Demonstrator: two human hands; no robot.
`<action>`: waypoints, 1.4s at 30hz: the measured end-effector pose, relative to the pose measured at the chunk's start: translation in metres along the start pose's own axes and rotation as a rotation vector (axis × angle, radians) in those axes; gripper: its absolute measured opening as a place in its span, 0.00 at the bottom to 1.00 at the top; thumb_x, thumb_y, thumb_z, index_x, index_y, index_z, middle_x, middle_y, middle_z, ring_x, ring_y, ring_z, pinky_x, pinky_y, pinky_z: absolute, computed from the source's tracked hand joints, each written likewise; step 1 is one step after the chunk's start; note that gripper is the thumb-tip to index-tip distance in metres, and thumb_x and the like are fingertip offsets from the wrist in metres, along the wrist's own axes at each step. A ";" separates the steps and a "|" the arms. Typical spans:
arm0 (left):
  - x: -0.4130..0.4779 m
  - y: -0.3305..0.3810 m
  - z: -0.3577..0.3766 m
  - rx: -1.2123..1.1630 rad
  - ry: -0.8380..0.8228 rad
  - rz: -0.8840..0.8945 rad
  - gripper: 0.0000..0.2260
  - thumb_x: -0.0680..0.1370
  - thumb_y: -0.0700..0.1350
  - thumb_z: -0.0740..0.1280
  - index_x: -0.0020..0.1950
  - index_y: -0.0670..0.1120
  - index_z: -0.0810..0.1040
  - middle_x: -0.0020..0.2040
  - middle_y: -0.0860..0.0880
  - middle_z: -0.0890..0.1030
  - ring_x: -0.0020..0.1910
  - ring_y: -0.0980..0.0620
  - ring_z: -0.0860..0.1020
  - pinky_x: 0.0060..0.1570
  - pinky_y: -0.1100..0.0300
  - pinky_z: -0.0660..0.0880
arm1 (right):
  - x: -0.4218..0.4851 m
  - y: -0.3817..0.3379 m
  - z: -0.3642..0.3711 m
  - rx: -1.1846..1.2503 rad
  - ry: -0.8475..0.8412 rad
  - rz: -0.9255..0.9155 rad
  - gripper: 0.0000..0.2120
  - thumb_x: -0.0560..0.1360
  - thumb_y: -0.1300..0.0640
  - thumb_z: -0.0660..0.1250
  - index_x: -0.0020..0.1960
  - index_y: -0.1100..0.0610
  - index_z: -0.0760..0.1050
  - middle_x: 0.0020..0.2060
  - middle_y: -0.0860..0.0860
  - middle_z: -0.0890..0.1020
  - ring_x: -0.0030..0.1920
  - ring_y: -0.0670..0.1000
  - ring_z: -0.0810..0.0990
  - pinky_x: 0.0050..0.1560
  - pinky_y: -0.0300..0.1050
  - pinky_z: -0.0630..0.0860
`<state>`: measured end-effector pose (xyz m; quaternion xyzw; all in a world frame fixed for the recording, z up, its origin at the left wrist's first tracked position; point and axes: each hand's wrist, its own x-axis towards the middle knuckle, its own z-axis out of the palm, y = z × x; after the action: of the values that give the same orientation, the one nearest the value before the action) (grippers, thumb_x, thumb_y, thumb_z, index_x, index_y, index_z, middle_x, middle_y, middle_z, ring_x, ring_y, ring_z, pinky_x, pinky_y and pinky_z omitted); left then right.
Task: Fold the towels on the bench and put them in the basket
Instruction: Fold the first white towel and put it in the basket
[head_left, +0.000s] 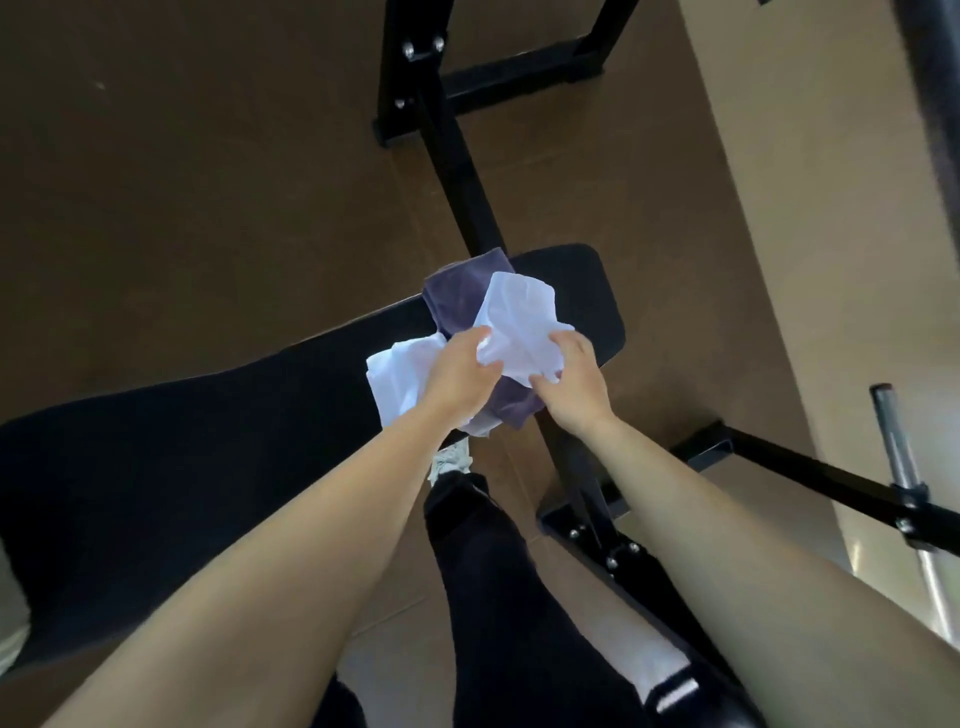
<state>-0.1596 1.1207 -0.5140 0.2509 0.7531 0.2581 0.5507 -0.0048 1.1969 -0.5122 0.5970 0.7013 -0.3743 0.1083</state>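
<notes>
Head view, looking down on a black padded tabletop (208, 441) that runs from the near left to the middle of the scene.

A crumpled white towel (519, 322) is held in both hands over the far right end of the tabletop. The left hand (457, 374) grips its left edge, with the fingers curled into the fabric. The right hand (571, 384) pinches its near right edge between thumb and fingers. Both forearms are bare and reach in from the near side.

A purple towel (457, 296) lies bunched on the same end of the tabletop. It shows beyond the white towel on the far left and again below it, between the two hands. Whether the two towels touch cannot be told.

More white cloth (400, 379) lies on the tabletop just left of the left hand and partly under it. Whether it belongs to the held towel or is a separate one cannot be told.

A black metal frame (452, 171) extends from under the tabletop toward the far side, across a brown floor (182, 182). A metal bar (904, 467) stands at the right edge.

Below the arms, a leg (493, 597) in black trousers ends in a light shoe (449, 462) beside the near edge of the tabletop.
</notes>
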 end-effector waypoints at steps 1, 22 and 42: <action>0.009 0.002 0.006 0.002 0.014 -0.020 0.18 0.85 0.46 0.63 0.75 0.50 0.71 0.64 0.51 0.78 0.59 0.51 0.76 0.55 0.60 0.69 | 0.008 0.003 0.000 0.007 0.024 -0.001 0.25 0.77 0.46 0.71 0.71 0.44 0.68 0.70 0.43 0.69 0.56 0.47 0.79 0.53 0.41 0.80; 0.004 0.024 -0.035 0.173 -0.068 0.494 0.04 0.79 0.46 0.74 0.49 0.46 0.86 0.44 0.54 0.84 0.44 0.54 0.79 0.44 0.62 0.74 | 0.002 -0.065 -0.084 -0.427 -0.233 -0.267 0.04 0.77 0.49 0.71 0.46 0.46 0.78 0.44 0.48 0.80 0.44 0.53 0.80 0.37 0.42 0.70; -0.061 0.076 -0.118 0.090 -0.058 0.440 0.03 0.85 0.46 0.64 0.53 0.49 0.73 0.43 0.53 0.78 0.40 0.55 0.75 0.43 0.54 0.72 | -0.072 -0.134 -0.148 -0.320 0.039 -0.470 0.11 0.74 0.56 0.72 0.38 0.53 0.71 0.43 0.49 0.73 0.37 0.54 0.73 0.33 0.43 0.63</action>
<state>-0.2490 1.1235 -0.3904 0.4407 0.6749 0.3307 0.4908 -0.0649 1.2386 -0.3131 0.4007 0.8725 -0.2621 0.0978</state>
